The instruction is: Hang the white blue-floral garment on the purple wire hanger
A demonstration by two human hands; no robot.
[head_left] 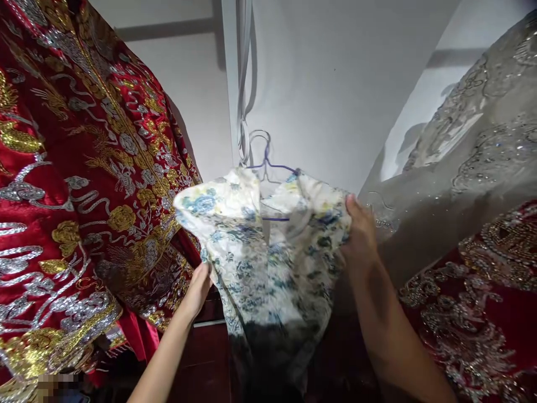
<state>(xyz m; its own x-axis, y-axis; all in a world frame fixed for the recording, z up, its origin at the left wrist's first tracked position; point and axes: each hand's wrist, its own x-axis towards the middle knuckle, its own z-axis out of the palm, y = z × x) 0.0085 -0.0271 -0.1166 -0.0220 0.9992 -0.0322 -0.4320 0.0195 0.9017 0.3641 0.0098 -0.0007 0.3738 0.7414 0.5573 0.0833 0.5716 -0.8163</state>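
A white dress with blue and yellow flowers [268,263] hangs in the middle on a purple wire hanger [268,165]. My left hand [197,288] pinches the dress's left edge low down, fingers closed on the cloth. My right hand [361,235] grips the dress's right shoulder, fingers wrapped into the fabric. Both forearms reach up from below. The lower part of the dress falls into shadow.
A red robe with gold and silver embroidery [75,184] hangs close on the left. A grey beaded gown [474,168] hangs on the right above another red embroidered garment [482,313]. White straps [243,84] dangle by a white wall [335,84] behind.
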